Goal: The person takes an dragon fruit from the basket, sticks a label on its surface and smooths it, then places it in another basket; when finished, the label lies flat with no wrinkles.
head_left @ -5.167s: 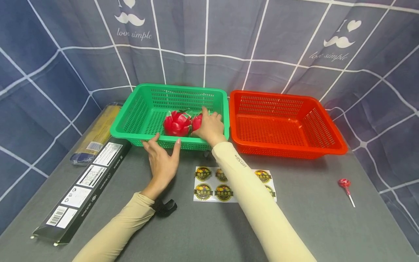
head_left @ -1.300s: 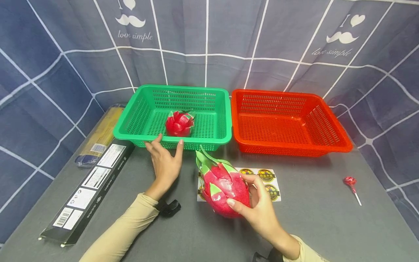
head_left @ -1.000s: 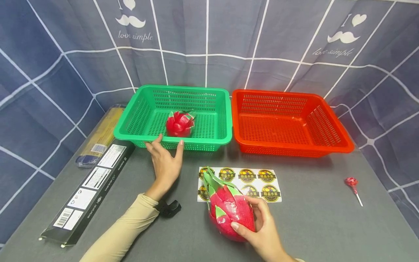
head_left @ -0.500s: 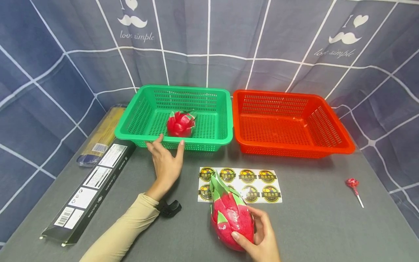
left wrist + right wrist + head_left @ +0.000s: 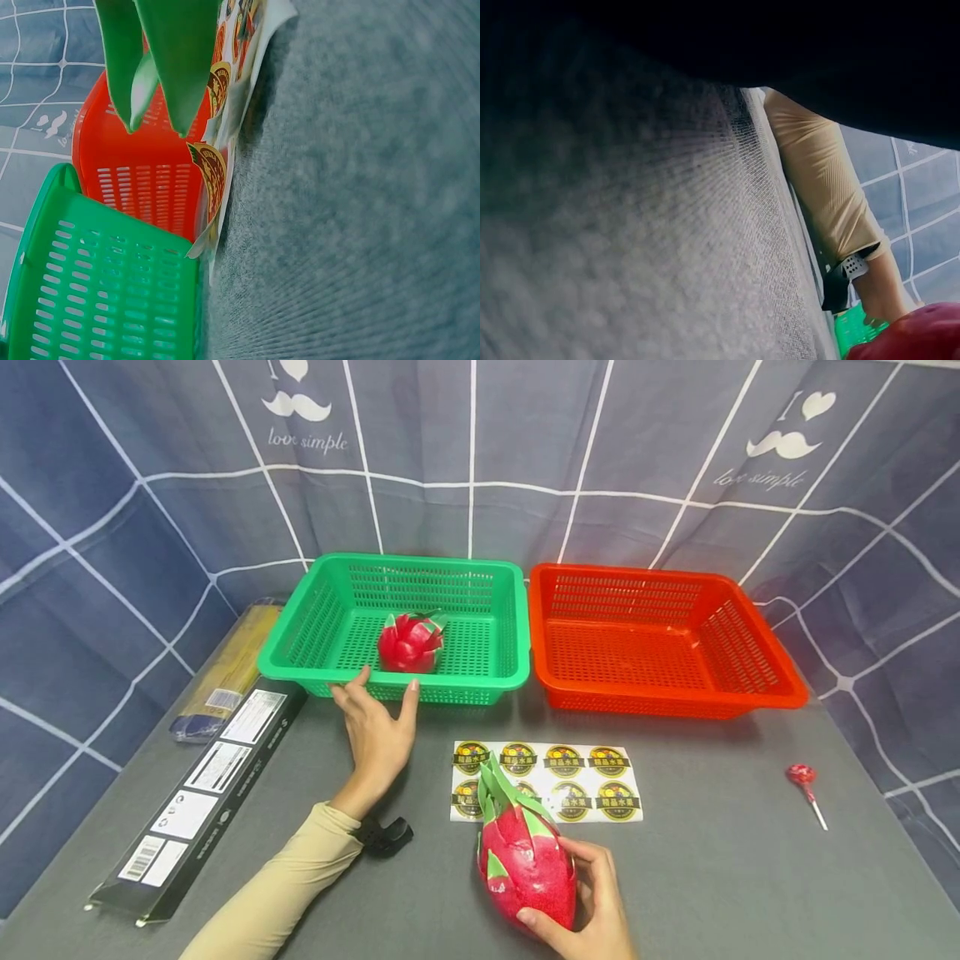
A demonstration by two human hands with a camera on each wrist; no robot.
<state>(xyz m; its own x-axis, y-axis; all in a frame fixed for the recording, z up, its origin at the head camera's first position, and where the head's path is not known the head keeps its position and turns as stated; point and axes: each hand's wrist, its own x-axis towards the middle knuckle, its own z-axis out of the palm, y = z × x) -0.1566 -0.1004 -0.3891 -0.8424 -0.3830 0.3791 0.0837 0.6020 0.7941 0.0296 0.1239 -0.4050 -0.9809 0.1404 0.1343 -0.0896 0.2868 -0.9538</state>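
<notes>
My right hand [image 5: 596, 910] grips a red dragon fruit [image 5: 528, 868] with green-tipped scales near the table's front, thumb on its near side and a finger along its right. Its leafy top overlaps the sticker sheet [image 5: 592, 802] in the head view. Green leaf tips [image 5: 176, 60] hang at the top of the left wrist view, and part of the red fruit [image 5: 922, 337] shows low in the right wrist view. My left hand [image 5: 380, 735] touches the front of the green basket [image 5: 480, 681], fingers spread. Inside that basket sits a second dragon fruit [image 5: 411, 643].
A red basket [image 5: 675, 697] stands right of the green one. At the left lie a long black box [image 5: 202, 793] with white labels and a clear-wrapped yellow pack [image 5: 228, 660]. A red lollipop [image 5: 802, 774] lies at the right. A patterned curtain [image 5: 525, 435] hangs behind.
My right hand took one dragon fruit out of the green basket, brought it over the sticker sheet and lowered it toward the table's front. The left hand has stayed at the basket.
</notes>
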